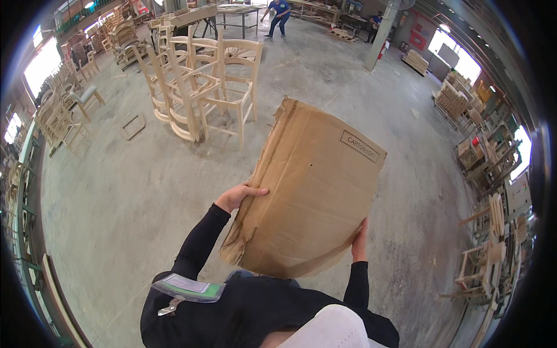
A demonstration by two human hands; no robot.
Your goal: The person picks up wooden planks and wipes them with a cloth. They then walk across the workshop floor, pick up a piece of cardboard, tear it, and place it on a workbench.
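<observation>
A large brown cardboard sheet (316, 180), apparently a flattened box with worn, ragged edges, is held up in front of my body and tilted. A small printed frame shows near its upper right corner. My left hand (239, 196) grips its left edge, thumb lying on the front face and fingers behind. At the lower right edge my right hand (360, 239) holds it from the side, its fingers mostly hidden behind the cardboard. Both arms wear black sleeves.
Bare wooden chair frames (203, 87) stand together ahead on the left. A small wooden frame (133, 127) lies on the concrete floor (133, 191). More chairs (64, 119) line the left side. A post (383, 35) rises ahead right; stacked wood (458, 98) lies beyond. A person (278, 14) in blue is far ahead.
</observation>
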